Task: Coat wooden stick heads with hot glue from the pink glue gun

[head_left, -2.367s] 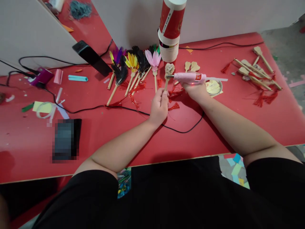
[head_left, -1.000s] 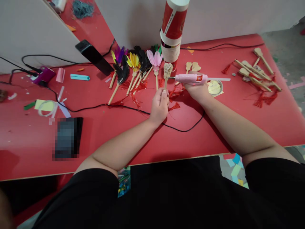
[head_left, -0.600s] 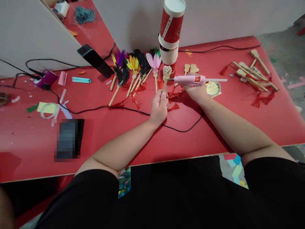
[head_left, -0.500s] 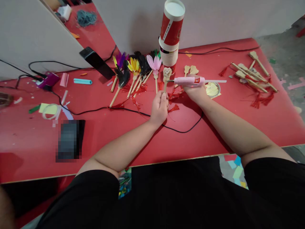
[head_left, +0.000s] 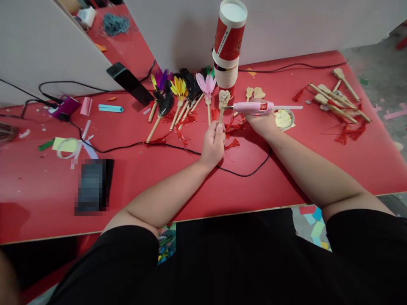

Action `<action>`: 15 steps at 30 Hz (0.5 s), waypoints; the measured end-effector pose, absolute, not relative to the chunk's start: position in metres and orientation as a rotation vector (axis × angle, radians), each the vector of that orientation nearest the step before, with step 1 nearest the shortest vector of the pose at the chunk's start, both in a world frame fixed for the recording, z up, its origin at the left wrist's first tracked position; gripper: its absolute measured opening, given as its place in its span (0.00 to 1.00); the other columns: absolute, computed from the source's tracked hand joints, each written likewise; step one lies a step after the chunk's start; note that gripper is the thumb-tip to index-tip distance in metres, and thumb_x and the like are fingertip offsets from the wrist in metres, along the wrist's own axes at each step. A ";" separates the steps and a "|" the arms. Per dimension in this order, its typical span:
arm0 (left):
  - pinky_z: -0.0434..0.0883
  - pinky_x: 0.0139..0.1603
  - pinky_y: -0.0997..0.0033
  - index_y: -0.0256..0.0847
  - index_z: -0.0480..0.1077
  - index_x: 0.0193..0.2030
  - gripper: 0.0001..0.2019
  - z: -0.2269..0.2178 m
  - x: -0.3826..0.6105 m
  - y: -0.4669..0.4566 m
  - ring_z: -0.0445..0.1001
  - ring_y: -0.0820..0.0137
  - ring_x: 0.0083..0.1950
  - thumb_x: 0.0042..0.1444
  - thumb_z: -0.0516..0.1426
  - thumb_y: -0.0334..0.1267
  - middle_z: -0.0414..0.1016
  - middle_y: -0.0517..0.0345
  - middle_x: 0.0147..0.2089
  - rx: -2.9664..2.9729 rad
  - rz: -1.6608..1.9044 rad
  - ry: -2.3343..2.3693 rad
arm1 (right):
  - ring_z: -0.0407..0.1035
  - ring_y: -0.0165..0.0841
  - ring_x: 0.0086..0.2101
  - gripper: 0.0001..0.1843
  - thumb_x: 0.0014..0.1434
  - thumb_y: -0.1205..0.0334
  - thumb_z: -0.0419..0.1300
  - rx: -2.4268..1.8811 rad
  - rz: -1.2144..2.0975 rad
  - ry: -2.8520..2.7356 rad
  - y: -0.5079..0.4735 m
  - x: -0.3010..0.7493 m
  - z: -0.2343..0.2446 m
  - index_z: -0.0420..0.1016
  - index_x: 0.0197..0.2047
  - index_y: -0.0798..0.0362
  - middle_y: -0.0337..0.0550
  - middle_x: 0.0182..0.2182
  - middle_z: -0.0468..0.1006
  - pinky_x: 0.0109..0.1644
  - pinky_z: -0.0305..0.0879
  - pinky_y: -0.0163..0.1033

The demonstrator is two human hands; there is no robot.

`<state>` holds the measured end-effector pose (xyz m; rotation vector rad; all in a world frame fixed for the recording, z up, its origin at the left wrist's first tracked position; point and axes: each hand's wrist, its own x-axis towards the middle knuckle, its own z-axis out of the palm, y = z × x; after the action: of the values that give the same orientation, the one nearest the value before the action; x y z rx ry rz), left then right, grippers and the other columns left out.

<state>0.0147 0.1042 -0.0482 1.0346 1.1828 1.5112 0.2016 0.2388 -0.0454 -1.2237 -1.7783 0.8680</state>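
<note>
My left hand [head_left: 214, 142] is closed around the handle of a wooden stick with a carved-looking head [head_left: 224, 98], held upright, its head away from me. In my right hand [head_left: 262, 123] is a pink hot glue gun [head_left: 253, 107], pointing left, with a pale glue stick [head_left: 291, 107] protruding from its back. The nozzle meets or nearly meets the stick just below its head; I cannot tell which. Left of it lie similar sticks with feathers on them: a pink one [head_left: 206, 84], a yellow one [head_left: 179, 90] and a black one [head_left: 164, 103]. Red tassels [head_left: 232, 145] lie beside my left hand.
Stacked paper cups [head_left: 230, 38] stand against the wall. More tasselled sticks [head_left: 337, 99] lie at the right, and a round tin [head_left: 284, 119] is behind my right wrist. A black cable [head_left: 171, 146] crosses the red table [head_left: 178, 186] from a purple power strip [head_left: 63, 108]. A dark phone [head_left: 130, 84] leans at the back.
The stick and the glue gun have shifted very slightly to the right. Both hands keep the same hold.
</note>
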 end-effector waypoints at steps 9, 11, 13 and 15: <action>0.50 0.25 0.71 0.48 0.64 0.41 0.30 -0.046 0.014 0.105 0.47 0.75 0.23 0.81 0.59 0.72 0.50 0.72 0.26 1.018 1.476 1.196 | 0.77 0.45 0.40 0.19 0.63 0.48 0.77 -1.241 0.827 -1.792 0.243 0.202 -0.050 0.70 0.36 0.43 0.42 0.35 0.79 0.49 0.83 0.54; 0.51 0.25 0.71 0.48 0.63 0.41 0.30 -0.046 0.014 0.105 0.47 0.75 0.23 0.81 0.59 0.72 0.50 0.72 0.26 1.013 1.462 1.219 | 0.77 0.45 0.41 0.19 0.62 0.48 0.77 -1.245 0.821 -1.783 0.245 0.202 -0.052 0.71 0.37 0.43 0.42 0.36 0.80 0.50 0.83 0.55; 0.51 0.25 0.71 0.48 0.64 0.42 0.29 -0.046 0.014 0.105 0.47 0.75 0.23 0.81 0.58 0.72 0.51 0.72 0.27 1.020 1.460 1.228 | 0.78 0.46 0.42 0.20 0.61 0.47 0.78 -1.237 0.820 -1.763 0.247 0.201 -0.055 0.71 0.39 0.42 0.41 0.36 0.80 0.51 0.83 0.54; 0.50 0.25 0.71 0.48 0.64 0.42 0.30 -0.047 0.014 0.105 0.46 0.75 0.24 0.81 0.58 0.72 0.51 0.72 0.27 1.035 1.463 1.213 | 0.78 0.46 0.44 0.22 0.60 0.44 0.79 -1.223 0.825 -1.740 0.248 0.199 -0.056 0.72 0.40 0.42 0.40 0.36 0.80 0.50 0.83 0.54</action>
<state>0.0140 0.1049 -0.0470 1.0354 1.2130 1.4633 0.1995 0.2483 -0.0564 -1.2227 -1.7404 0.8252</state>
